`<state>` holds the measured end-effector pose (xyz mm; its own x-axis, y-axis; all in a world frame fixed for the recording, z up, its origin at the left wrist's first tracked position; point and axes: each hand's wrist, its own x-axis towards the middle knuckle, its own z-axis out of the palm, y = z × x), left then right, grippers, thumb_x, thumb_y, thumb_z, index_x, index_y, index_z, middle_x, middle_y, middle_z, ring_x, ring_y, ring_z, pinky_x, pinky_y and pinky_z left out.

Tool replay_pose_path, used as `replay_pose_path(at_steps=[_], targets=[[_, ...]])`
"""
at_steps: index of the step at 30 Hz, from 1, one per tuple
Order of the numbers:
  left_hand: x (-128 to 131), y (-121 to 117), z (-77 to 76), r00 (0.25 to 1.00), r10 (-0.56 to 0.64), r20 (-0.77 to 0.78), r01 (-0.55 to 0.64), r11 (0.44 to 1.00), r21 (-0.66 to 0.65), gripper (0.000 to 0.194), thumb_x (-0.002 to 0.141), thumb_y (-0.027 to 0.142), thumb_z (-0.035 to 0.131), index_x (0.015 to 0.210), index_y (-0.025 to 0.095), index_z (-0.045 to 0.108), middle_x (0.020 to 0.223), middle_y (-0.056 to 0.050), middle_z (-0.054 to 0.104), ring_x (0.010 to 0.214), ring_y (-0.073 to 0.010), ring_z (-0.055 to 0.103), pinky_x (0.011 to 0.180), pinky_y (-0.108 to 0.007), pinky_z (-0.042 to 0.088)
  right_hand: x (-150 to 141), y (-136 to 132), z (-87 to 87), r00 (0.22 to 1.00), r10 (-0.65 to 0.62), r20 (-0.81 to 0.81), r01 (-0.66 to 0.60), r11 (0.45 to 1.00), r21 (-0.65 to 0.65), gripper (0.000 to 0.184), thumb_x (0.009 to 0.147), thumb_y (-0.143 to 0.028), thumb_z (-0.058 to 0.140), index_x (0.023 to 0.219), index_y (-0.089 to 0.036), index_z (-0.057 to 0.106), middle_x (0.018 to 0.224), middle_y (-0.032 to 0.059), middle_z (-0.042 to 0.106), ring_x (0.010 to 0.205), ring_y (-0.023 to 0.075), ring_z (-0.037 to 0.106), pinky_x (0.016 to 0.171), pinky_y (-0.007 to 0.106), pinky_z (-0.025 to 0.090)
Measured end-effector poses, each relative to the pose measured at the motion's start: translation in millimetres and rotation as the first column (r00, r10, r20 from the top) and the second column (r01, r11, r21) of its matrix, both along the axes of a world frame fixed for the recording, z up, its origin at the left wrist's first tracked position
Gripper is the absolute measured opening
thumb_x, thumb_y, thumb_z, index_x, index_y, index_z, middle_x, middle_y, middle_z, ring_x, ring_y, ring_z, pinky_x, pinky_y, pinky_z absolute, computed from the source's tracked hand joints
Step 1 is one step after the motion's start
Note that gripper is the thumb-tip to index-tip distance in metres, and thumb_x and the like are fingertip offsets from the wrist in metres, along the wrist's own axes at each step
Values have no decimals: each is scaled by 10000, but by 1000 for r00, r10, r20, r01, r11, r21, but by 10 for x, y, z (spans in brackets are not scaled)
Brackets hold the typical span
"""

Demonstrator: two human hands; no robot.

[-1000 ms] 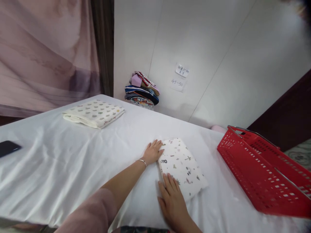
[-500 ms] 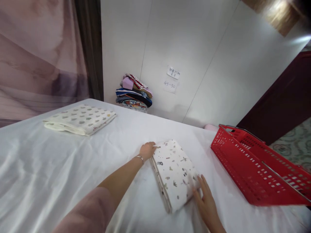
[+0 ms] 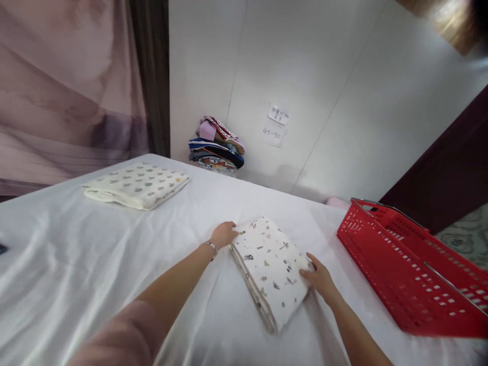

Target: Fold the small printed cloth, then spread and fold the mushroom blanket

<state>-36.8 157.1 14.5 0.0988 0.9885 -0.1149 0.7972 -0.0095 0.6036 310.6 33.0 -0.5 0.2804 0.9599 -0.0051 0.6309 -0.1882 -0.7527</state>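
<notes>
Both hands (image 3: 223, 235) (image 3: 321, 279) outstretched, fingers (image 3: 309, 275) closed on opposite sides of the nearer cloth (image 3: 271, 269)

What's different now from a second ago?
The right hand has moved from the near-left side of the nearer folded cloth to its right edge, thumb on top. The cloth has slid slightly left, away from the red basket. The left hand remains at its left corner; basket and farther cloth stay put.

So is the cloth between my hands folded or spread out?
Folded: the printed cloth lies in a compact four-sided pad, and stacked layers show along its left edge.
</notes>
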Motion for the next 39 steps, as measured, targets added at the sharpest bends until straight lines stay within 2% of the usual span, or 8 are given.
replay_pose_path(at_steps=[5, 9, 12, 15, 17, 25, 32, 39], targets=[[-148, -362, 1, 995, 100, 11, -100, 995, -26, 366, 711, 255, 554, 1064, 174, 601, 1049, -94, 651, 936, -205, 601, 753, -252, 439, 97, 769, 223, 986, -26, 165, -3, 985, 171, 644, 617, -299, 582, 1229, -111, 516, 1136, 103, 602, 1031, 253, 569, 920, 363, 428], [-104, -591, -11, 990, 141, 31, -140, 990, -27, 324, 703, 258, 556, 1016, 199, 620, 960, -70, 678, 863, -195, 619, 690, -245, 438, -255, 1216, 213, 879, 28, 476, -80, 993, 89, 567, 629, -161, 537, 1190, -83, 557, 1219, 160, 547, 1174, 287, 468, 1005, 389, 345], [-89, -651, -32, 985, 160, 59, -160, 987, -15, 311, 715, 282, 554, 1009, 203, 618, 1005, -74, 661, 877, -202, 609, 701, -258, 434, -838, 1132, 100, 801, 198, 564, -282, 957, 64, 508, 721, -195, 507, 1219, -97, 534, 1316, 156, 470, 1249, 266, 391, 1044, 378, 293], [-85, -681, -66, 982, 163, 98, -167, 985, 34, 294, 742, 292, 540, 1015, 210, 610, 1051, -67, 637, 900, -194, 593, 731, -258, 425, -1361, 840, -29, 703, 448, 552, -545, 838, 14, 460, 825, -316, 447, 1262, -179, 495, 1354, 106, 443, 1257, 240, 386, 1030, 415, 302], [-79, -700, -93, 979, 167, 114, -176, 982, 64, 305, 757, 295, 537, 1043, 209, 598, 1052, -62, 632, 908, -186, 586, 759, -256, 417, -1538, 681, -83, 675, 471, 568, -563, 826, -16, 431, 873, -340, 379, 1266, -204, 492, 1393, 92, 393, 1298, 247, 322, 1040, 469, 257], [-140, -738, -212, 952, 139, 274, -188, 969, 163, 298, 824, 433, 479, 946, 205, 628, 931, -43, 657, 815, -158, 589, 718, -246, 409, -1543, 677, -19, 725, 449, 522, -510, 860, -31, 401, 857, -350, 412, 1195, -198, 566, 1353, 79, 448, 1275, 236, 365, 1037, 444, 286], [-192, -682, -279, 910, 131, 393, -217, 959, 183, 227, 836, 333, 459, 804, 204, 643, 812, -17, 667, 726, -127, 575, 653, -222, 387, -2088, 678, 97, 815, 393, 425, -511, 834, 208, 307, 824, -269, 411, 998, -188, 650, 1058, 65, 630, 1023, 188, 544, 915, 319, 406], [-190, -674, -277, 901, 144, 409, -229, 959, 167, 149, 801, 252, 490, 740, 206, 618, 776, -1, 649, 690, -113, 552, 619, -214, 367, -2262, 853, 159, 897, 263, 355, -318, 942, 106, 283, 827, -340, 410, 804, -183, 645, 768, 29, 652, 718, 162, 575, 660, 253, 416]])
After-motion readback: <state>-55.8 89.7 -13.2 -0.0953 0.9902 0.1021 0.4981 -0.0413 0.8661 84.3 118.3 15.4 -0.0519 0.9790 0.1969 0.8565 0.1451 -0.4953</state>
